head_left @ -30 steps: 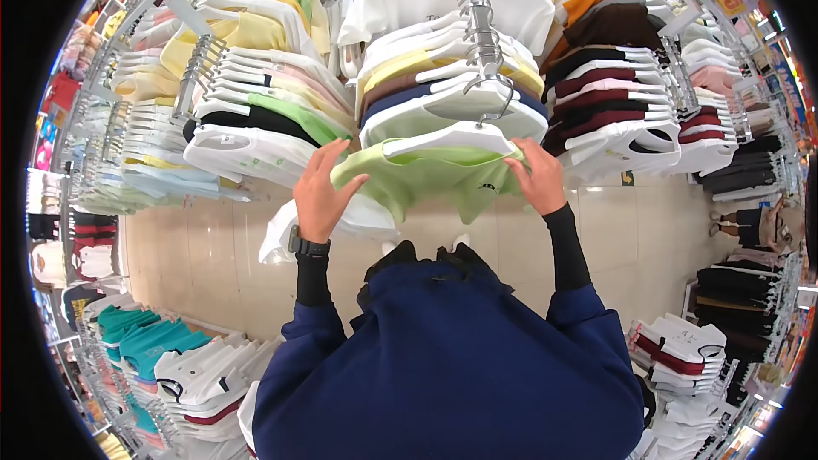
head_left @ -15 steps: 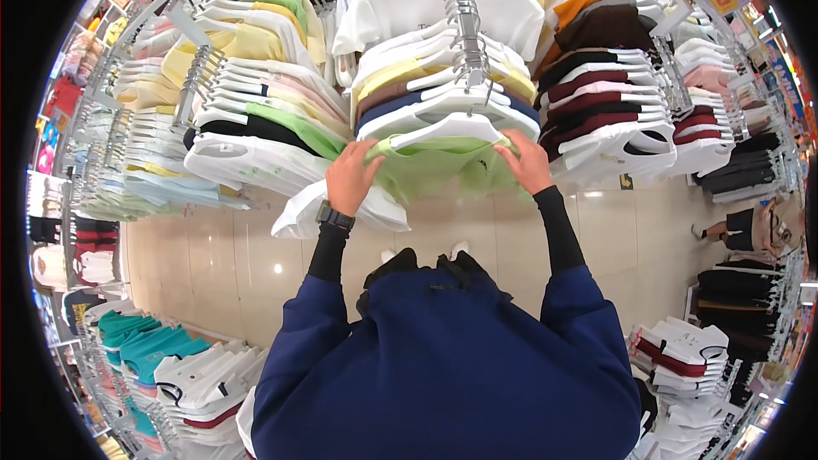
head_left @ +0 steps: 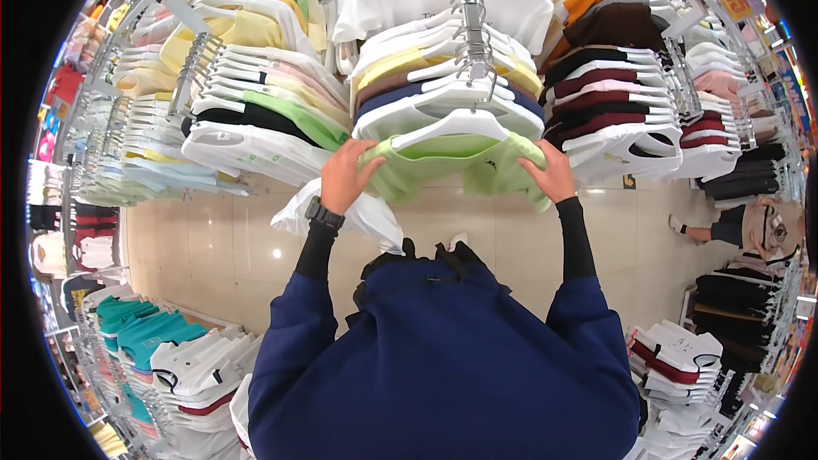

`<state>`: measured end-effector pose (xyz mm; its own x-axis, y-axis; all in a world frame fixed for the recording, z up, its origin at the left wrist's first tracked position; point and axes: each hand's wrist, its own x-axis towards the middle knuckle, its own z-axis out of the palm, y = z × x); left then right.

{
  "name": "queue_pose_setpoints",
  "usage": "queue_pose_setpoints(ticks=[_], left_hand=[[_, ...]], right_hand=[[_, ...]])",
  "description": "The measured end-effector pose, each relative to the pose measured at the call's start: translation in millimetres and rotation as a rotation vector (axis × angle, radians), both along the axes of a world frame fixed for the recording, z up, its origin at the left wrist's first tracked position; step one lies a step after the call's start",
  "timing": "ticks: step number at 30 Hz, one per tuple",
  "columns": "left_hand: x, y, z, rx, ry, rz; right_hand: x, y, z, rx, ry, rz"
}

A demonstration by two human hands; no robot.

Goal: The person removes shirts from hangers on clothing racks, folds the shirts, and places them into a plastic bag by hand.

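A light green T-shirt (head_left: 443, 162) hangs on a white hanger (head_left: 456, 126) at the front of the middle rack. My left hand (head_left: 345, 177), with a dark watch on its wrist, is closed on the shirt's left sleeve. On the other side my right hand (head_left: 552, 174) pinches the right sleeve between thumb and fingers. The shirt is spread between both hands, its neckline facing me. Below my left hand hangs a white, crumpled, thin item (head_left: 345, 217); its kind I cannot make out.
Behind the green shirt, white, navy, brown and yellow shirts hang from a metal rail (head_left: 471, 34). White shirts (head_left: 247, 149) front the left rack, and more white shirts (head_left: 626, 149) the right one. Folded-looking teal garments (head_left: 158, 336) are behind me at left. A person (head_left: 737, 230) stands far right.
My hands have moved slightly apart, my right hand further out to the right. The green shirt's sleeves are now spread wider, and the person at far right has shifted.
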<state>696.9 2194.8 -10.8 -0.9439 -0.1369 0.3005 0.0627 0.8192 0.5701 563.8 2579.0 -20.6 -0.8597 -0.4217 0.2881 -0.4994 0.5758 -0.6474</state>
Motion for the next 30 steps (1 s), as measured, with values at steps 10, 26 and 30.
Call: queue_pose_setpoints(ticks=[10, 26, 30], left_hand=[[-41, -6, -28, 0.003, 0.093, 0.063], [-14, -52, -92, 0.043, -0.135, 0.32], [-3, -55, -109, 0.03, -0.216, 0.326]], right_hand=[[-41, 24, -81, -0.253, -0.205, -0.239], [-40, 122, -140, -0.133, -0.055, -0.439], [-44, 127, -132, -0.018, -0.056, -0.402]])
